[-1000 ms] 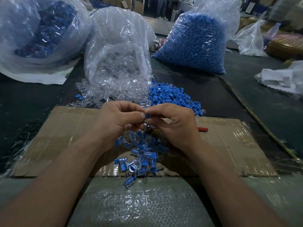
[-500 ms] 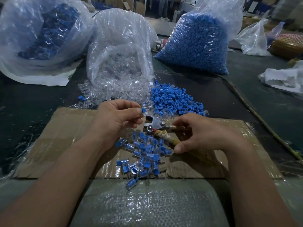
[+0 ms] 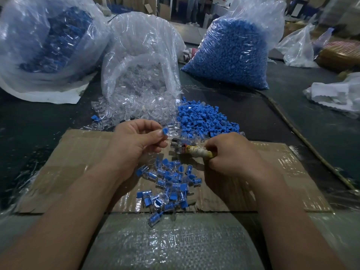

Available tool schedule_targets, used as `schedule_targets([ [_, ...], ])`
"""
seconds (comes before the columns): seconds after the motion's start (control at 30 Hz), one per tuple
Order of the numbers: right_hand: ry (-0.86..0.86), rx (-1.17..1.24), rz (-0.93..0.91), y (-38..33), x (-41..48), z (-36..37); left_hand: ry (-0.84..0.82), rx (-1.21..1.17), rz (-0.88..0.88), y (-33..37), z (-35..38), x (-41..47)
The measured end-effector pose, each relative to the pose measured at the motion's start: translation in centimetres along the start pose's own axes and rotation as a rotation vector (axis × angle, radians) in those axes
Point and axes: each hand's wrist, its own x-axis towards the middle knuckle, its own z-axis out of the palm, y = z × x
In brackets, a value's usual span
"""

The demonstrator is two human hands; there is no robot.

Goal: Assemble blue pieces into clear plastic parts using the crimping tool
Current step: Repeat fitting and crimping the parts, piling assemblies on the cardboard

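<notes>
Blue plastic pieces (image 3: pixel 229 55) pack the tall clear bag right of centre at the top of the frame. At upper left a wide clear plastic bag (image 3: pixel 17 41) holds a dark blue mass, too blurred through the film to tell what it is. Between the two, a crumpled clear bag (image 3: pixel 140 36) lies open toward the camera and spills clear plastic parts (image 3: pixel 120 112) onto the dark table (image 3: pixel 39 123). A flat brown cardboard sheet (image 3: pixel 78 162) covers the middle of the frame. Just past its far edge sits a loose heap of blue pieces (image 3: pixel 200 119), touching the clear spill. Low and central on the cardboard lies a scatter of clear parts with blue inserts (image 3: pixel 171 184).

At centre frame the left hand (image 3: pixel 132 145) pinches a blue-capped clear part (image 3: pixel 165 131) between thumb and forefinger with its other fingers curled, much where it was half a second ago. The right hand (image 3: pixel 231 154) is now curled tight round the tape-wrapped handle of the crimping tool (image 3: pixel 194 152). Half a second ago its fingers lay looser about the handles, and a second ago both hands met at the centre. The tool's metal head points left, just beside the held part; whether they touch cannot be told.
</notes>
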Motion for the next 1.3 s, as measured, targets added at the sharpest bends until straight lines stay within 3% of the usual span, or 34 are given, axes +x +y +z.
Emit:
schedule_targets([
  [0.23, 0.106, 0.09, 0.022, 1.0, 0.5, 0.6, 0.008, -0.009, 0.025, 0.0, 0.1, 0.0],
  [0.4, 0.249, 0.304, -0.013, 0.8, 0.4, 0.6, 0.028, 0.041, 0.077, -0.2, 0.1, 0.2],
  [0.63, 0.154, 0.286, -0.08, 0.0, 0.5, 1.3, 0.062, 0.166, 0.206, -0.3, 0.0, 0.1],
  [0.9, 0.128, 0.271, -0.115, -0.3, 0.6, 1.6, 0.062, 0.214, 0.226, -0.2, 0.3, -0.1],
  [1.3, 0.212, 0.232, -0.146, -1.0, 0.5, 1.4, 0.154, 0.426, 0.387, -0.2, 0.6, -0.7],
])
